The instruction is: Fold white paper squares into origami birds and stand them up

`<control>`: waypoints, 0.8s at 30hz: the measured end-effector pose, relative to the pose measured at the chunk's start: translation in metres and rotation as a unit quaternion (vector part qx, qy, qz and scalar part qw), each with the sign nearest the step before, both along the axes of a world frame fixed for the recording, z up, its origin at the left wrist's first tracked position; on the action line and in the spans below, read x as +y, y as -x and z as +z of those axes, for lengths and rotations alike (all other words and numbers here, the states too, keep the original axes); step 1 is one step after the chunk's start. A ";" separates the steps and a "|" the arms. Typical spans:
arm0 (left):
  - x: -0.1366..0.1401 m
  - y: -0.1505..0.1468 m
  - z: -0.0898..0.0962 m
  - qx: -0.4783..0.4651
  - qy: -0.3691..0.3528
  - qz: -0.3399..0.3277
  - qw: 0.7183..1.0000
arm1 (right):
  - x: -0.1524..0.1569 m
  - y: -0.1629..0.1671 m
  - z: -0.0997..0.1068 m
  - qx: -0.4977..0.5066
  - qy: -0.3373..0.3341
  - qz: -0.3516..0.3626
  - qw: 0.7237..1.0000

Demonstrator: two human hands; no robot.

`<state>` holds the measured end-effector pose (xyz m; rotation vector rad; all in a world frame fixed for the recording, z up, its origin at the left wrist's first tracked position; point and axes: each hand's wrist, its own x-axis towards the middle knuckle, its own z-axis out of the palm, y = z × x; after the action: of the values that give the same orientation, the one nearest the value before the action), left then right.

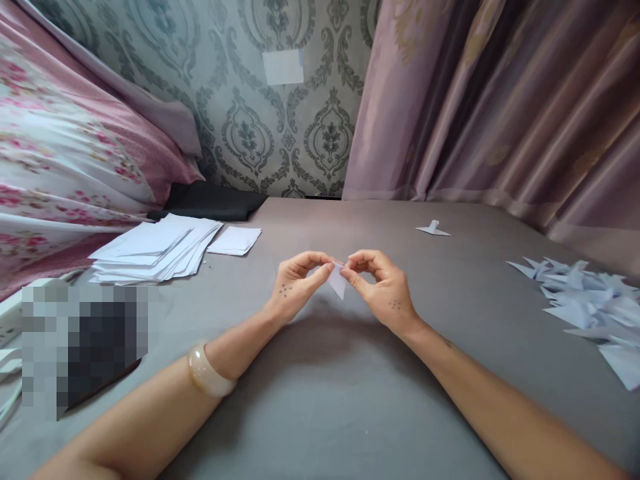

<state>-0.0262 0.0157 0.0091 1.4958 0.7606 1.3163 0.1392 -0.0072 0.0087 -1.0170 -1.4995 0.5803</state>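
Two forearms reach over a grey sheet (320, 400); a bangle (207, 372) sits on the left wrist. Left hand (295, 283) and right hand (383, 287) meet above mid-sheet, both pinching one small folded paper (338, 280) by its top, fingertips nearly touching. Folded pieces (590, 303) lie heaped at right. Flat sheets (157, 250) are stacked at left. One folded piece (433, 229) lies alone farther back, before a curtain (500, 100).
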 end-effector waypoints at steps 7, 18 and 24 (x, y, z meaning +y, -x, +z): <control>0.004 -0.002 -0.006 -0.029 -0.075 -0.020 0.997 | 0.006 -0.003 -0.003 0.085 0.048 0.015 0.995; 0.002 -0.001 -0.001 -0.005 -0.038 -0.032 0.999 | 0.007 -0.004 -0.008 0.118 0.064 0.019 0.991; 0.003 -0.002 -0.004 -0.010 -0.028 0.011 1.000 | 0.006 -0.002 -0.008 0.078 0.041 0.001 0.996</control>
<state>-0.0244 0.0189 0.0050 1.5205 0.7359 1.3769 0.1416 -0.0015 0.0012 -1.0096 -1.3495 0.7118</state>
